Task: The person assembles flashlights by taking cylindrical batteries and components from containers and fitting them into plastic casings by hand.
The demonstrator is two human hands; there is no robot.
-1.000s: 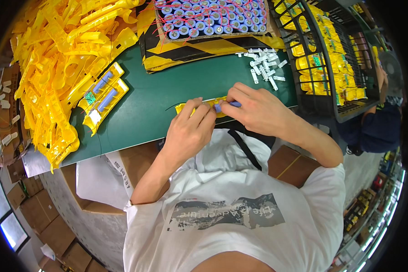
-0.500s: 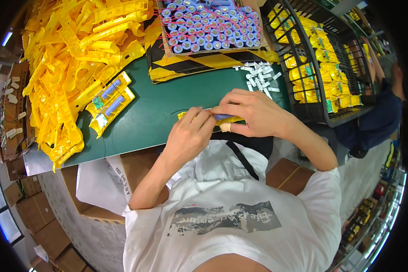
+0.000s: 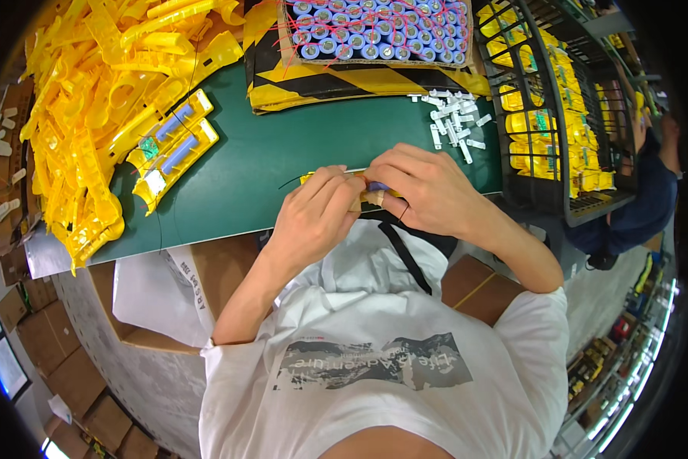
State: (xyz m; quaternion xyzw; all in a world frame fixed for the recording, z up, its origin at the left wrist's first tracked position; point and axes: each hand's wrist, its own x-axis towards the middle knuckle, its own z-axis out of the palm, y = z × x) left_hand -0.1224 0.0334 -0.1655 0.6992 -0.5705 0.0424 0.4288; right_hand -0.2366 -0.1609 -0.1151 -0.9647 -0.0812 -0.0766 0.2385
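Note:
Between my hands, at the table's near edge, is a yellow plastic housing (image 3: 306, 178) with a blue cylindrical battery (image 3: 378, 186) in it. My left hand (image 3: 317, 218) is closed over its left part, fingertips bent down on it. From the right, my right hand (image 3: 428, 187) pinches the housing and battery, its thumb wrapped in a tan covering. The fingers hide most of the piece. A thin dark wire sticks out past its left end. To the left on the table lie yellow housing halves (image 3: 172, 157) with two blue batteries and a small green circuit board (image 3: 149, 147).
A heap of yellow plastic shells (image 3: 91, 115) covers the table's left. At the back, a carton of blue batteries (image 3: 374, 34) with red wires sits on a black-and-yellow striped surface (image 3: 321, 88). Small white parts (image 3: 455, 122) lie near a black crate (image 3: 566, 153) of yellow assemblies. Someone stands beyond it.
My view has shifted slightly, so the table's things appear a little displaced. Both hands stay on the yellow housing; my right fingers and thumb have shifted slightly around the battery.

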